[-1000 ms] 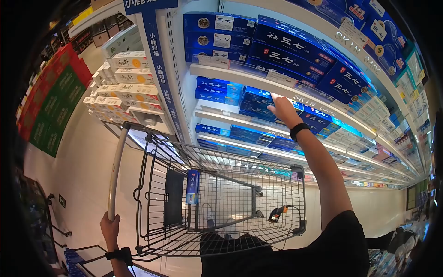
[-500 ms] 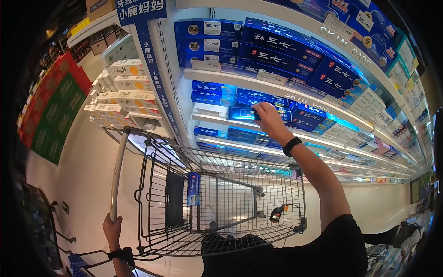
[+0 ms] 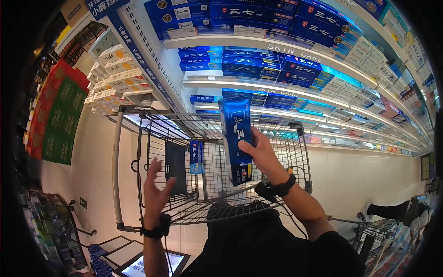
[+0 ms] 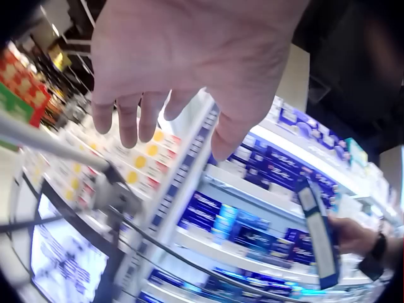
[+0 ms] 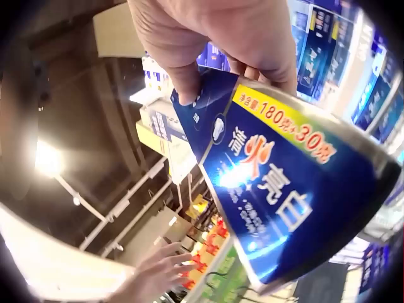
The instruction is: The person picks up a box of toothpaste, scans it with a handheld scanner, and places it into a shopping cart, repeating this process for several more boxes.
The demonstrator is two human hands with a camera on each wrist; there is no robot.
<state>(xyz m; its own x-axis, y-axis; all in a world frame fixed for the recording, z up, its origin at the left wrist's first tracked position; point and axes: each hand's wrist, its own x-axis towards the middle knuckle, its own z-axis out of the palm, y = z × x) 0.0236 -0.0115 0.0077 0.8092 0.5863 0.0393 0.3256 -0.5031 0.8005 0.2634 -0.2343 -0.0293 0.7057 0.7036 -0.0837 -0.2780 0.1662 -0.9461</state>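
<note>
The right hand (image 3: 264,157) pinches a blue box (image 3: 236,117) above the cart (image 3: 212,171) — thumb on the front, which shows 三. Its side reads 清火亮白 and 净含量180克+30克. The left hand (image 3: 154,184) is spread, nearest the cart's black panel (image 3: 176,168). Inside the cart lies 1 smaller-looking package (image 3: 196,157), blue and marked 三七. Beyond, the shelf edge (image 3: 295,53) says SKIN CARE — blue boxes (image 3: 251,14) above it read 三七. An upright sign (image 3: 131,48) bears 小鹿妈妈.

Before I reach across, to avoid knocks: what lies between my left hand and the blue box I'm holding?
In the head view, the black cart panel, then the smaller blue carton.
</note>
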